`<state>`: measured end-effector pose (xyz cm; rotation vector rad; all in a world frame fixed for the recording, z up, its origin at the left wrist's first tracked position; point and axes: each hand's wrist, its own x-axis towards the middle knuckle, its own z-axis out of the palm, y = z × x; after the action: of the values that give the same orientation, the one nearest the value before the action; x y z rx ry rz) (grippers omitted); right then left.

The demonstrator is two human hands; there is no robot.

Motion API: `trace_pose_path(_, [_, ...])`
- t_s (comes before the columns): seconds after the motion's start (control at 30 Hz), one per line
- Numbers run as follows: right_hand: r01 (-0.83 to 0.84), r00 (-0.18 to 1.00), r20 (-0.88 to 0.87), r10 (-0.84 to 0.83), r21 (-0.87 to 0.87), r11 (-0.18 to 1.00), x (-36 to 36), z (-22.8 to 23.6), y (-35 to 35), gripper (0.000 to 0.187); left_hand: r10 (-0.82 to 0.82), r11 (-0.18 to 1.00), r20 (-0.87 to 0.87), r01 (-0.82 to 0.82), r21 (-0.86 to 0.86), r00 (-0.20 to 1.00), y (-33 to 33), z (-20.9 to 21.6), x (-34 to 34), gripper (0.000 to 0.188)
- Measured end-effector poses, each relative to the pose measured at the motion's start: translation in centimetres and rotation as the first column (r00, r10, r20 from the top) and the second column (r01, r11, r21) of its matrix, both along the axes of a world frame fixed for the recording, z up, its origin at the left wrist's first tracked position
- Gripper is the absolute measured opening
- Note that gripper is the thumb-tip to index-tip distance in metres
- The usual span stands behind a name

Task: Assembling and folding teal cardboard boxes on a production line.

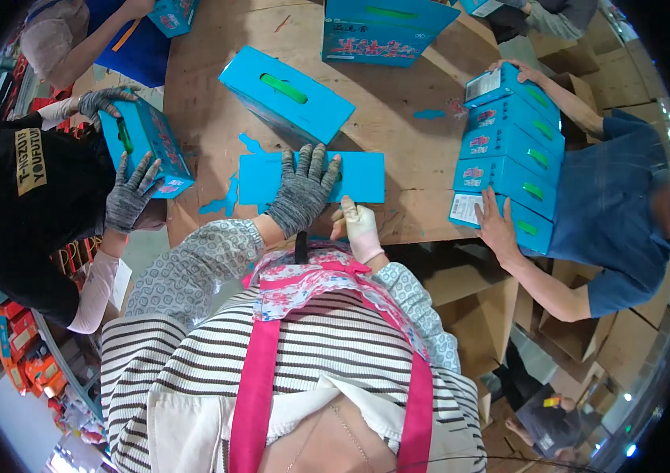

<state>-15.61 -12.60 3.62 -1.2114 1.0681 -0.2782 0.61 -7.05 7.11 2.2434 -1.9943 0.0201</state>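
Note:
A closed blue carton (260, 175) lies before me at the near edge of the table. My left hand (301, 188), in a grey knit glove, rests flat on its top with the fingers spread. A hand opening of the carton is partly covered by it. My right hand (361, 232), in a white glove with bare thumb and fingertip, is at the carton's near side. Its thumb points up at the carton's edge and the other fingers are curled; whatever they hold is hidden. Just beyond stands another blue carton (315, 110) with a green handle (283, 88).
Blue scraps (230, 197) lie on the wooden table (398, 130). A larger blue carton (382, 35) stands at the far side. At left, a co-worker's gloved hands hold a blue carton (157, 146). Another person grips a row of several cartons (508, 158) at right. Open cardboard boxes (473, 315) stand below.

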Motion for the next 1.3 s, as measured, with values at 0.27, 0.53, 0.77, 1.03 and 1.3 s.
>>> trace_pose_path(0.27, [-0.159, 0.979, 0.198, 0.052, 0.577, 0.801, 0.4, 3.3, -3.0, 0.048, -0.015, 0.999, -0.016, 0.014, -0.05, 1.0, -0.6, -0.4, 0.6, 0.07])
trace_pose_path(0.53, [-0.285, 0.915, 0.391, 0.101, 0.448, 0.847, -0.4, 2.0, -2.6, 0.048, -0.04, 0.999, 0.01, 0.04, 0.011, 0.999, -0.6, -0.1, 0.8, 0.073])
trace_pose_path(0.77, [-0.125, 0.982, 0.187, -0.035, 0.776, 0.618, 0.7, 3.6, -4.9, 0.033, -0.033, 0.999, -0.009, 0.032, -0.024, 0.999, -1.0, -0.9, 0.7, 0.074])
trace_pose_path(1.03, [-0.227, 0.925, 0.38, -0.017, 0.588, 0.777, -1.9, 7.0, -6.5, 0.042, -0.001, 0.999, -0.059, -0.002, -0.046, 0.998, -1.8, -0.9, 0.0, 0.096])
trace_pose_path(1.3, [0.16, 0.943, 0.271, -0.195, 0.143, 0.977, -3.6, 10.3, -11.1, 0.035, -0.034, 0.992, -0.1, 0.021, -0.123, 0.994, -5.2, -1.0, -4.0, 0.088])
